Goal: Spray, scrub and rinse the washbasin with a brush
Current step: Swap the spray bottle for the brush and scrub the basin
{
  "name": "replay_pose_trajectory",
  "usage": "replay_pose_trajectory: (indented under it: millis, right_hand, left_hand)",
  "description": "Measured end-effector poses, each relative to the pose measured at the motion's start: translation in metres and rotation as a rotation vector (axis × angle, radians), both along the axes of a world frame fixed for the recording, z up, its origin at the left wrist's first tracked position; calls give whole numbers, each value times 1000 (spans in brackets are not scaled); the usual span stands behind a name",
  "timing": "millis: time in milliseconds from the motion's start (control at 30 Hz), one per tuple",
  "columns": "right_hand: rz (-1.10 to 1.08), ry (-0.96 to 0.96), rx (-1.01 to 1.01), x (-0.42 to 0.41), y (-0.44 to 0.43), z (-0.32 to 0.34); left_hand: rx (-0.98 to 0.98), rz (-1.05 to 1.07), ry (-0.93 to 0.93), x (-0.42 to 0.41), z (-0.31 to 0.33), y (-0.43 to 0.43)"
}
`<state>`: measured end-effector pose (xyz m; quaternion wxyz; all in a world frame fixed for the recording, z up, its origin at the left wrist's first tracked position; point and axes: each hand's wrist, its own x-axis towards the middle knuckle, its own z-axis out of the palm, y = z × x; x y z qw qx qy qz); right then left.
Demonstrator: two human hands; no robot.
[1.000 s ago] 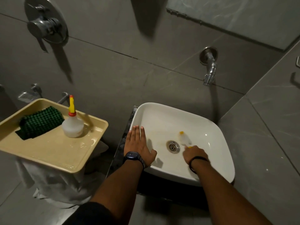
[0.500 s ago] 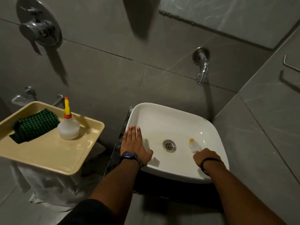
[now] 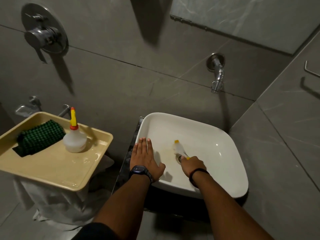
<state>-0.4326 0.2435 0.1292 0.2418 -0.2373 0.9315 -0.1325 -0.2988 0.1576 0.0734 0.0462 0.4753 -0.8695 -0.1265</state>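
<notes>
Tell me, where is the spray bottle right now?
The spray bottle stands upright on the beige tray, left of the washbasin, beside a green cloth.

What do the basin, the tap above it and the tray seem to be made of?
Basin: likely glazed ceramic; white, glossy, with bright highlights. Tap: polished, probably chromed metal; mirror-like silver reflections. Tray: probably plastic; beige, smooth, with rounded moulded rim and a soft sheen.

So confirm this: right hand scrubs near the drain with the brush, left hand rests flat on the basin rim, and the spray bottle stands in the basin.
Wrong on the bottle. In the head view the spray bottle stands on the tray beside the green cloth, not in the basin. The rest holds: right hand with brush, left hand on the rim.
</notes>
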Motion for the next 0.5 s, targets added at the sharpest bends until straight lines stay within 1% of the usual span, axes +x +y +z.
replay_pose_trajectory:
  millis: [67,100,133,200,267,333,400,467,500]
  right_hand:
    - [125,-104,-41,9,-17,-4]
    - [185,-81,-21,10,-22,-5]
    - [197,-16,12,7,-23,-5]
    - [75,114,62,-11,-13,-1]
    - [-49,183,119,-34,8,5]
    - [-47,202,202,-47,24,16]
    - [17,118,254,-49,31,27]
    - [74,-36,240,-39,31,35]
    - [98,-83,223,-33,29,36]
  left_hand:
    - [-5,6,-11,1,-2,-4]
    - [-5,5,-14,1,-3,-5]
    - [2,3,-16,1,-2,-4]
    - [11,3,-12,2,-2,-4]
    - [8,4,-15,2,-1,-5]
    - [10,4,-17,2,0,-6]
    - [14,3,-23,3,1,-6]
    - [19,0,-30,3,1,-5]
    - [21,0,-34,3,1,-5]
